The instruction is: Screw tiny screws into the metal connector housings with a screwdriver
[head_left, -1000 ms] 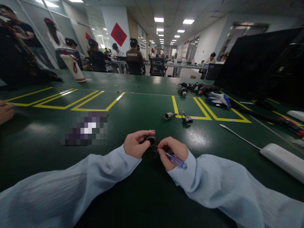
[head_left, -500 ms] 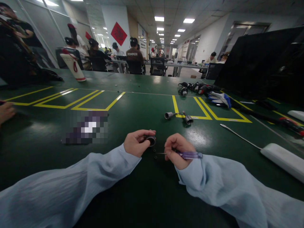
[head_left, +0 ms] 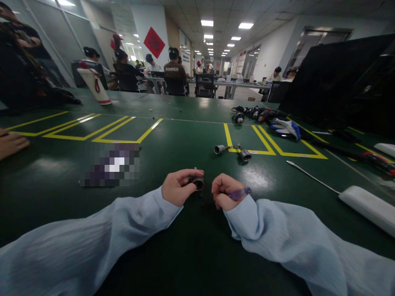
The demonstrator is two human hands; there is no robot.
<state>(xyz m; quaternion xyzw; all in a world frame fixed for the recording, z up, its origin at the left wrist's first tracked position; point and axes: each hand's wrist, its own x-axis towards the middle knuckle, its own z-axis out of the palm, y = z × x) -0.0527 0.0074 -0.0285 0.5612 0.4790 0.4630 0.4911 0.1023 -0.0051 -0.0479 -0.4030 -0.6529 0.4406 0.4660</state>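
My left hand (head_left: 179, 187) is closed round a metal hole saw (head_left: 199, 183), its round open end facing me. In my right hand (head_left: 226, 191) is a screwdriver with a clear purple handle (head_left: 240, 193). Its thin shaft points left, low over the tabletop, toward a small dark ring-shaped piece (head_left: 203, 204). A second small ring-shaped piece (head_left: 200, 195) lies just below the hole saw. Farther back, two more hole saws, one on the left (head_left: 219, 149) and one on the right (head_left: 245, 155), rest on the green table.
A blurred-out purple item (head_left: 115, 164) lies left of my hands. Another person's hand (head_left: 12, 144) rests at the left edge. A white cable (head_left: 311, 176) runs to a white power strip (head_left: 367, 205) at right. Behind are a glove (head_left: 286, 128), tools and a paper cup (head_left: 95, 86).
My right hand has shifted slightly left, and the screwdriver's handle end now tilts higher. My left hand is almost still. The other person's hand at the left edge has moved farther in and flattened.
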